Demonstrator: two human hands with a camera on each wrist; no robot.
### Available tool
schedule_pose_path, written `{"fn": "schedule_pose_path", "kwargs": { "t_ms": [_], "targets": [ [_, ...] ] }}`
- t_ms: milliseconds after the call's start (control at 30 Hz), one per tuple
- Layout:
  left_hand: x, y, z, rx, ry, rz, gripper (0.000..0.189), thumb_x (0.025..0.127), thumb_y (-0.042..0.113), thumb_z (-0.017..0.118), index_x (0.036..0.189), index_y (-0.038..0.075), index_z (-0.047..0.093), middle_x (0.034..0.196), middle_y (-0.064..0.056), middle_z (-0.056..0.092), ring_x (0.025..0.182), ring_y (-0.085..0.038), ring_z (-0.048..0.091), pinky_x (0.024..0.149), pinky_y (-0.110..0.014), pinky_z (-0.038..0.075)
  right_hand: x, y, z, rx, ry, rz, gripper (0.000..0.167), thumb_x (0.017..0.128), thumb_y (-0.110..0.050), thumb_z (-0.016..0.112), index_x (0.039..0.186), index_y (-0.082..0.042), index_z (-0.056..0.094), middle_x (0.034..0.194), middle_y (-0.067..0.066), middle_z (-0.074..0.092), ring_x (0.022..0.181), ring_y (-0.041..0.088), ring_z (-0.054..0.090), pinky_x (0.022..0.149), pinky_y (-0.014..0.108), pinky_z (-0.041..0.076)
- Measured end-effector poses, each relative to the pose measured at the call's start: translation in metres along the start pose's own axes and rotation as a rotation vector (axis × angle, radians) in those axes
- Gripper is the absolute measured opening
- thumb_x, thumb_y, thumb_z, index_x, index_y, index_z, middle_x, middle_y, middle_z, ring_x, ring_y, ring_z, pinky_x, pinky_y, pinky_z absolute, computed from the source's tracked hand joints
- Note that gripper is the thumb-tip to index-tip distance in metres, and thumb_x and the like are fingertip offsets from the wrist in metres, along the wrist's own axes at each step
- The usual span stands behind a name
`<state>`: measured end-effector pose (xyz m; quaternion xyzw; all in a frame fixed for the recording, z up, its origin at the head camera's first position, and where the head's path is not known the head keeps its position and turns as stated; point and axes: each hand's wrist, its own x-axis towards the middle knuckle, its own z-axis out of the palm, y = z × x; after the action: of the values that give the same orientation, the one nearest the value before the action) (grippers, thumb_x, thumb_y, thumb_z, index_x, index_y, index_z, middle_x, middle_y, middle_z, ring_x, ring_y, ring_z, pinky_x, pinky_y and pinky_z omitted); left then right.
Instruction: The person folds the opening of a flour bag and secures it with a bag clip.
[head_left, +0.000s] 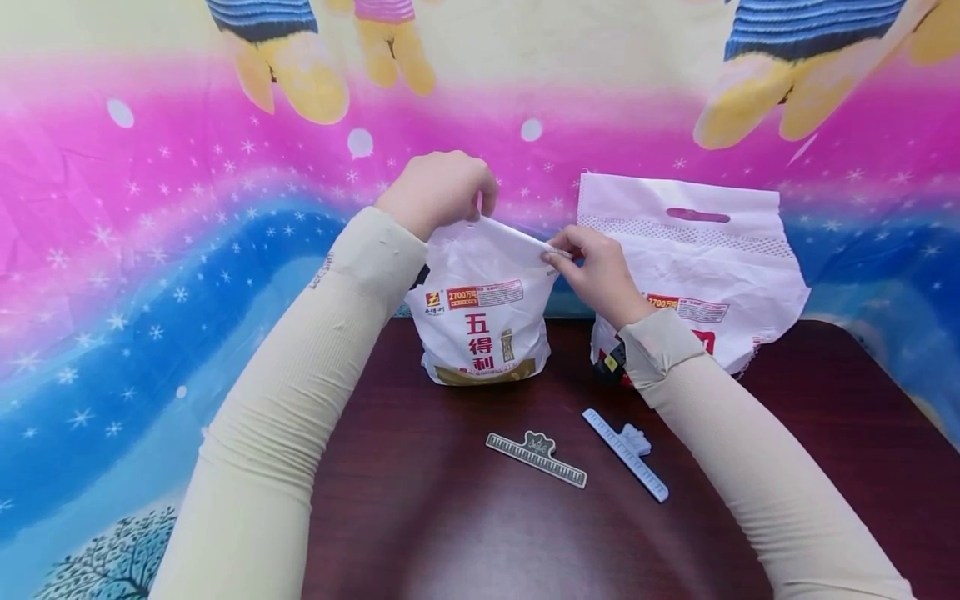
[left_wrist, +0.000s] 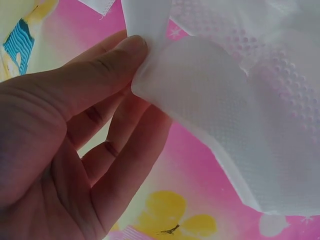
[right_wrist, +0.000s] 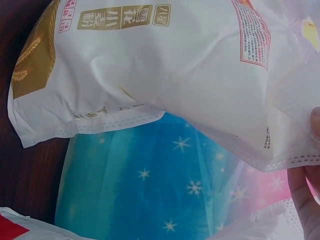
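A white flour bag [head_left: 487, 258] with red and gold print stands upright on the table, its top edge folded over. My left hand [head_left: 446, 192] pinches the upper left corner; in the left wrist view the thumb and fingers hold the white fabric [left_wrist: 210, 100]. At the upper right corner, my right hand [head_left: 600, 271] pinches the edge between thumb and fingers. The right wrist view shows that stitched corner of the bag [right_wrist: 150, 65] with the fingers [right_wrist: 301, 190] at its edge. Nearer me lie a dark clip [head_left: 536, 460] and a light blue clip [head_left: 626, 454], both with piano-key patterns.
A second white flour bag [head_left: 742, 258] with a cut-out handle stands at the right, partly behind my right arm. The dark wooden table [head_left: 450, 533] ends at a rounded right corner. A colourful printed cloth [head_left: 270, 179] hangs behind.
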<state>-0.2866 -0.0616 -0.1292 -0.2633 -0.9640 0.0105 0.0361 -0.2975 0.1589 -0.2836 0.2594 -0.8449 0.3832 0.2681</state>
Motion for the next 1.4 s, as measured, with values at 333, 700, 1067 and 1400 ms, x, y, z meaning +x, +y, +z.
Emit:
{"fn": "schedule_pose_path", "kwargs": {
  "t_ms": [333,700,1067,1400],
  "targets": [
    [0.002,0.000,-0.004,-0.008,-0.045,-0.011,0.020,0.095,0.009,0.071,0.114,0.014,0.073,0.116,-0.006,0.066,0.105,-0.025,0.058,0.091,-0.042,0.052,-0.001,-0.003,-0.001,0.018,0.021,0.023,0.013,0.096,-0.013,0.072,0.100,-0.001,0.071,0.095,0.013,0.070,0.085,0.023,0.062,0.078,0.033,0.053],
    [0.003,-0.003,-0.006,-0.021,-0.050,-0.013,0.022,0.096,0.008,0.069,0.116,0.015,0.073,0.114,-0.006,0.066,0.105,-0.025,0.058,0.091,-0.042,0.051,-0.005,-0.007,-0.003,0.013,0.060,0.119,0.023,0.091,-0.019,0.078,0.104,-0.001,0.073,0.100,0.012,0.067,0.090,0.022,0.062,0.082,0.039,0.056],
    [0.001,-0.008,-0.003,-0.043,-0.037,-0.003,0.020,0.096,0.008,0.068,0.114,0.015,0.073,0.112,-0.005,0.066,0.104,-0.024,0.058,0.091,-0.043,0.051,-0.013,-0.014,-0.001,0.042,0.096,0.206,0.032,0.092,-0.026,0.077,0.113,-0.002,0.072,0.108,0.012,0.064,0.096,0.024,0.062,0.086,0.040,0.057],
    [-0.001,-0.010,-0.002,-0.073,-0.025,-0.018,0.022,0.096,0.010,0.070,0.116,0.016,0.073,0.115,-0.005,0.066,0.107,-0.024,0.057,0.094,-0.044,0.051,-0.019,-0.016,0.000,0.074,0.177,0.228,0.034,0.091,-0.022,0.078,0.117,-0.001,0.070,0.115,0.013,0.063,0.102,0.024,0.062,0.090,0.043,0.058]
  ]
}}
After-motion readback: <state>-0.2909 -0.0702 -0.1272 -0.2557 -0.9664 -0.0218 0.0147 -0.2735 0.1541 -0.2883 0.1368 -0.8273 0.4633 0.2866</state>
